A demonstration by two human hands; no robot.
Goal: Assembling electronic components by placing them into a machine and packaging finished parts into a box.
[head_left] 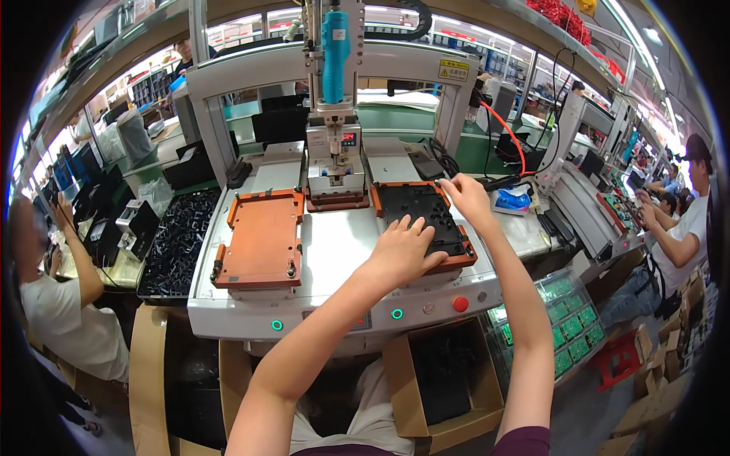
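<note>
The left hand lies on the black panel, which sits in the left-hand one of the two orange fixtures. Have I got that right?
Not quite: the black panel sits in the right-hand orange fixture, as the head view shows. The left hand does lie on that panel.

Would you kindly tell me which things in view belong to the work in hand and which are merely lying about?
Apparently belonging: left hand, right hand, black panel, orange fixture beneath it, mounted blue tool.

Apparently lying about: clear plastic bag, red stool, blue-and-white object.
</note>
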